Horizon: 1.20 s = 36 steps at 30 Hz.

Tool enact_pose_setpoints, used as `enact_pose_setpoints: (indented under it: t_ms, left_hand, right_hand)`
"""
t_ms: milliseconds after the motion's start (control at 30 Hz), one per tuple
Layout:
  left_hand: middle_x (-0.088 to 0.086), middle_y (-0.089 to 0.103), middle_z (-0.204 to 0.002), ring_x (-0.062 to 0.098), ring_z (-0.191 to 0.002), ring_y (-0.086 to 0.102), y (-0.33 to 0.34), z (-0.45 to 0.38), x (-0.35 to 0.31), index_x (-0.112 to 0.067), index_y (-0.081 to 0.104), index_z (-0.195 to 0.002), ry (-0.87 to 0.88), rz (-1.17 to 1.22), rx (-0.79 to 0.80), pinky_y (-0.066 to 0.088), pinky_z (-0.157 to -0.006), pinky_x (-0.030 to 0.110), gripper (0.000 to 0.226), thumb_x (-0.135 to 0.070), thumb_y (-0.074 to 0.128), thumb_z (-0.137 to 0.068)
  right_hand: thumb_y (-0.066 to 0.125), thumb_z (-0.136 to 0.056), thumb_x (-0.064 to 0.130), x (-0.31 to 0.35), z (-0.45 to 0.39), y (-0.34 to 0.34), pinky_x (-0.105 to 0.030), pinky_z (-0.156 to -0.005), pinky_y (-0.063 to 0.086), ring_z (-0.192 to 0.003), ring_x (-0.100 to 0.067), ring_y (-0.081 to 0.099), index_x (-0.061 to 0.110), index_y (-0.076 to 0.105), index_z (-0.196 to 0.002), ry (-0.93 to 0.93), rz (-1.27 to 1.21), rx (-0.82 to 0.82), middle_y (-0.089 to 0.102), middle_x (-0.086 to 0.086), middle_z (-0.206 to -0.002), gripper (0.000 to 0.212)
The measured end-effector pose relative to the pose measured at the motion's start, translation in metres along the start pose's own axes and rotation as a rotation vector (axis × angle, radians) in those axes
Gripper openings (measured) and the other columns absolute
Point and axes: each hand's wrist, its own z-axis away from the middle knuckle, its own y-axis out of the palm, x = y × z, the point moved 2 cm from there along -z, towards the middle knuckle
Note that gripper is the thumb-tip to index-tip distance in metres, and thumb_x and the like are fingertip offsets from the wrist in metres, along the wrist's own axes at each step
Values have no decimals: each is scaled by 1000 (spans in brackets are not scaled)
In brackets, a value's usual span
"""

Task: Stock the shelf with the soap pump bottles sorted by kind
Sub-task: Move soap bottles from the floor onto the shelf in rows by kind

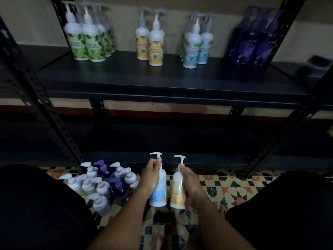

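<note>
Head view — left hand [151, 173] gripping the neck of a blue-label bottle [159, 188], right hand [189, 179] gripping a yellow-label bottle [177, 192] by the neck, both hanging upright above the patterned floor [225, 186]. Sitting in four sorted groups on the black shelf [162, 78] — green-label bottles [90, 37], yellow-label ones [151, 38], blue-label ones [196, 40], dark purple ones [252, 38]. Standing unsorted on the floor beside the left wrist: a cluster of bottles [100, 183]

Left hand [152, 175] and right hand [191, 179] side by side, fingers curled, forearms extended forward.

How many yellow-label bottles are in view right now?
3. Two stand mid-shelf, one in front, one behind-left; more may hide behind. The third is gripped by the right hand above the floor.
</note>
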Motion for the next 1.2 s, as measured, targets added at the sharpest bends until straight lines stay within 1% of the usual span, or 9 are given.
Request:
enact_pose_setpoints:
  t_ms: [100, 167, 300, 467, 600, 733, 933, 1100, 1200]
  left_hand:
    - [3, 66, -94, 20, -89, 64, -2, 2, 3, -26, 52, -95, -60, 3, 83, 53, -87, 45, 51, -76, 58, -84]
    - [5, 67, -106, 22, -97, 68, -3, 3, 3, -32, 50, -102, -98, 5, 120, 57, -85, 42, 55, -69, 75, -71]
    - [12, 67, -102, 19, -86, 65, -1, 2, 9, -20, 45, -108, -66, -99, 94, 55, -75, 35, 54, -25, 87, -76]
    - [8, 64, -90, 19, -75, 63, -7, 3, 10, -18, 50, -95, -52, -155, -63, 49, -58, 28, 60, -32, 97, -60]
    - [8, 65, -95, 19, -78, 63, -11, -1, 9, -25, 50, -88, -66, -156, -113, 46, -57, 26, 60, -39, 95, -52]
    - [2, 72, -82, 17, -72, 67, -14, 4, 8, -15, 58, -87, -41, -57, -184, 54, -61, 30, 47, -22, 94, -59]
    - [0, 76, -82, 25, -85, 74, -12, 2, 13, -18, 70, -87, -6, 66, -83, 61, -78, 46, 28, -37, 86, -75]
    - [3, 70, -86, 20, -83, 67, -4, 8, 7, -20, 62, -95, 49, 20, -44, 50, -74, 32, 10, -24, 71, -93]
    - [2, 69, -84, 16, -77, 65, -5, 10, 5, -18, 60, -96, 46, -7, -95, 46, -65, 25, 16, -23, 74, -90]
  right_hand:
    - [54, -94, 64, -1, 0, 1, -57, -101, 51, -98, -29, 66, 23, 64, -104, 7, 90, -5, 68, -7, -105, 44]
    - [64, -88, 65, -2, 4, 4, -58, -100, 52, -103, -28, 66, 28, 59, -110, 14, 64, 3, 66, -6, -111, 44]
    - [88, -74, 50, -8, 4, 4, -49, -90, 58, -97, -26, 70, 19, 58, -109, -109, 225, -71, 70, -12, -110, 55]
    - [91, -61, 39, -11, 0, 4, -47, -68, 59, -80, -30, 69, 24, 60, -88, -213, 344, -187, 67, -15, -93, 43]
    - [95, -66, 28, -13, 1, 0, -45, -72, 59, -79, -25, 69, 19, 68, -89, -267, 255, -204, 72, -8, -85, 36]
    - [95, -69, 41, -14, 4, -1, -37, -80, 61, -91, -15, 73, 29, 74, -108, -314, 174, -240, 77, 7, -97, 46]
    - [67, -97, 42, -6, 10, 7, -26, -84, 53, -97, -3, 69, 35, 67, -117, -390, 203, -190, 74, 12, -102, 21]
    - [60, -99, 49, -10, 5, 10, -34, -95, 54, -103, 0, 65, 39, 62, -123, -396, 277, -166, 71, 15, -108, 25]
    - [67, -87, 66, -13, 2, 8, -38, -94, 54, -106, -7, 63, 36, 60, -126, -400, 388, -199, 66, 11, -112, 50]
